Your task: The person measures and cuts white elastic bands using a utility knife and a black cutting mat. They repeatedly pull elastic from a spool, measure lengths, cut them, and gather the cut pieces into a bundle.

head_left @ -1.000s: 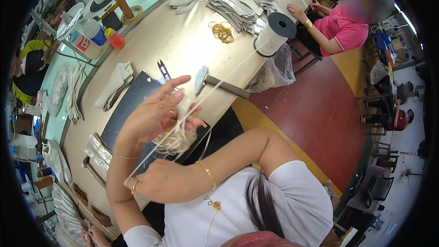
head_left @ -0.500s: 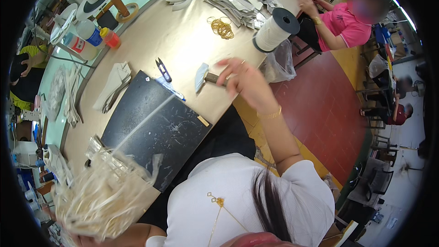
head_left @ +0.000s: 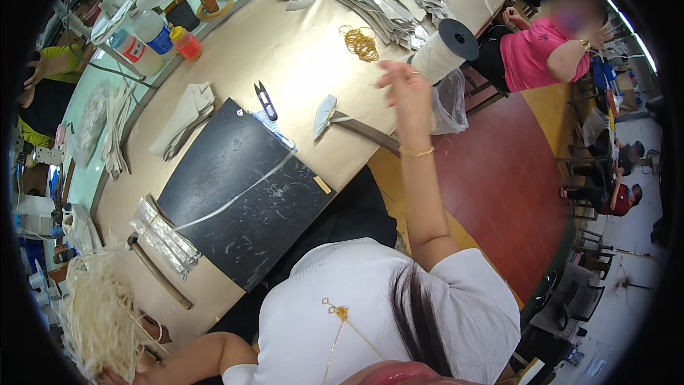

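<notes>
At the lower left, my left hand (head_left: 120, 376) grips a loose bundle of thin cream strips (head_left: 100, 310) at the table's near left edge. The bundle hides part of the fingers. My right hand (head_left: 406, 89) is raised, empty, fingers loosely apart, beside a big spool of white cord (head_left: 436, 60). Below it lies a hammer (head_left: 367, 132) with a pale wrapped head and wooden handle. Gold rubber bands (head_left: 361, 44) lie just beyond that hand. A white cord (head_left: 235, 198) crosses the black board (head_left: 231, 235) in front of me.
Thread snips (head_left: 266, 100) and a pen (head_left: 283, 140) lie by the board's far edge. Left of it are a silvery banded packet (head_left: 165, 235) and a wooden-handled tool (head_left: 160, 274). Grey strips (head_left: 184, 121), glue bottles (head_left: 185, 43) and a seated person in pink (head_left: 538, 57) are farther off.
My left hand has carried the strips down and left, uncovering the packet and wooden-handled tool. My right hand has moved up and right, off the hammer handle. The person in pink has raised an arm.
</notes>
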Motion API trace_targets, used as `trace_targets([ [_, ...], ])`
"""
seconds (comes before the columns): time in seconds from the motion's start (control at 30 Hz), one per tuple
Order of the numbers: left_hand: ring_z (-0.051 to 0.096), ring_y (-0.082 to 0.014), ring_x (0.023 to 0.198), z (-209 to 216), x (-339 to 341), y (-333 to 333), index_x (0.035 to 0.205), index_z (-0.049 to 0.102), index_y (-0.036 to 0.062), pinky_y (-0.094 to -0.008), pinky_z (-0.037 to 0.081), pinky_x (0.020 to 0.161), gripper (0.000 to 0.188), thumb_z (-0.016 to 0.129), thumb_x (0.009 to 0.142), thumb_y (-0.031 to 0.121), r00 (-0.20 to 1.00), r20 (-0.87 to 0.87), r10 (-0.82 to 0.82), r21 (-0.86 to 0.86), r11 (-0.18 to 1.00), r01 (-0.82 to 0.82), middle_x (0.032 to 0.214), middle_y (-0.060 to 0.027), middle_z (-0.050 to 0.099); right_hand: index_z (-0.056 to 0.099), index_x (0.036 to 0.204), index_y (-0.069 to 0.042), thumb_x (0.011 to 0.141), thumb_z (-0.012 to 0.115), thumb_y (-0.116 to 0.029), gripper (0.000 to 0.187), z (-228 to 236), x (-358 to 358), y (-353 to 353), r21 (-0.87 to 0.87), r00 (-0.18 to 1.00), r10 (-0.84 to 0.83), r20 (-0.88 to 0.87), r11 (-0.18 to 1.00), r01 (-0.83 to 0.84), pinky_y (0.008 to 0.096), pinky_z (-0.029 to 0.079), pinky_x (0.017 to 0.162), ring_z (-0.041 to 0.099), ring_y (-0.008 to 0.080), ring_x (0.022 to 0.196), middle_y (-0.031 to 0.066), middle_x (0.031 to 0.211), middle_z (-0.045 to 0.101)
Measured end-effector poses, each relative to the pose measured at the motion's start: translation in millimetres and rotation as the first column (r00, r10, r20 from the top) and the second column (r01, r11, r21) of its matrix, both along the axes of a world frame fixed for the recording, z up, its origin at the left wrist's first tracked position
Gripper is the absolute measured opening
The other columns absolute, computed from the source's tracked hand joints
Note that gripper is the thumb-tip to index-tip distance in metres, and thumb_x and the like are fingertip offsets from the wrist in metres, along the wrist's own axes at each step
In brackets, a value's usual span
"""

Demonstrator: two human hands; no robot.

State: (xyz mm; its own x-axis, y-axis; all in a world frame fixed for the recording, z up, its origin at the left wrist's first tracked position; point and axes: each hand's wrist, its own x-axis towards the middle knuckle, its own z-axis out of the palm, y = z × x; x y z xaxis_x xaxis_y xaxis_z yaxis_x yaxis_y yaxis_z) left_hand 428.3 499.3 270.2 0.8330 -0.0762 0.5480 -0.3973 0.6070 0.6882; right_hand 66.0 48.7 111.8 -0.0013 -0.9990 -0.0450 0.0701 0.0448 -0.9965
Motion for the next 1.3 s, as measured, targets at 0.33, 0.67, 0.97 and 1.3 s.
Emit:
trace_targets([
  [0.33,0.062,-0.0156,0.07,-26,-108,-279,0.141,0.027,0.0043,-0.025,0.051,0.066,0.053,0.042,0.099,0.032,0.28,-0.696,-0.662,0.475,-0.132,0.87,0.094,-0.0127,0.063,0.055,0.081,-0.001,0.072,0.058,-0.008,0.012,98,133,196,-0.749,0.676,0.586,-0.447,0.168,-0.641,0.0335,0.048,0.049,0.06,0.0229,0.054,0.0068,0.061,0.055],
  [0.67,0.033,-0.0003,0.041,-22,-101,-254,0.144,0.02,0.0013,-0.0166,0.022,0.036,0.063,0.052,0.089,0.006,0.248,-0.646,-0.722,0.327,0.032,0.945,0.074,-0.0064,0.059,0.059,0.079,0.001,0.077,0.058,-0.015,0.016,103,84,207,-0.386,0.174,0.785,-0.595,-0.089,-0.918,0.0373,0.051,0.06,0.064,0.0301,0.071,0.0146,0.078,0.063],
  [0.97,0.051,-0.0105,0.076,-41,-43,-46,0.143,0.021,0.0014,-0.0218,0.042,0.061,0.063,0.049,0.089,0.015,0.987,-0.056,-0.148,0.496,0.854,0.156,0.112,-0.0187,0.053,0.05,0.121,0.002,0.098,0.04,-0.041,0.05,2,-29,7,0.225,0.943,0.209,0.259,0.936,-0.27,0.0181,0.035,0.046,0.041,0.0046,0.047,0.0089,0.095,0.065],
  [1.3,0.055,-0.0139,0.089,-41,-39,-5,0.141,0.028,0.0036,-0.0242,0.046,0.07,0.06,0.05,0.09,0.026,0.998,-0.027,0.064,0.457,0.888,-0.045,0.123,-0.0168,0.048,0.061,0.106,-0.002,0.097,0.05,-0.028,0.03,-43,-49,-52,0.078,0.99,-0.022,0.143,0.997,0.011,0.0164,0.033,0.043,0.041,0.001,0.046,-0.0015,0.069,0.06],
])
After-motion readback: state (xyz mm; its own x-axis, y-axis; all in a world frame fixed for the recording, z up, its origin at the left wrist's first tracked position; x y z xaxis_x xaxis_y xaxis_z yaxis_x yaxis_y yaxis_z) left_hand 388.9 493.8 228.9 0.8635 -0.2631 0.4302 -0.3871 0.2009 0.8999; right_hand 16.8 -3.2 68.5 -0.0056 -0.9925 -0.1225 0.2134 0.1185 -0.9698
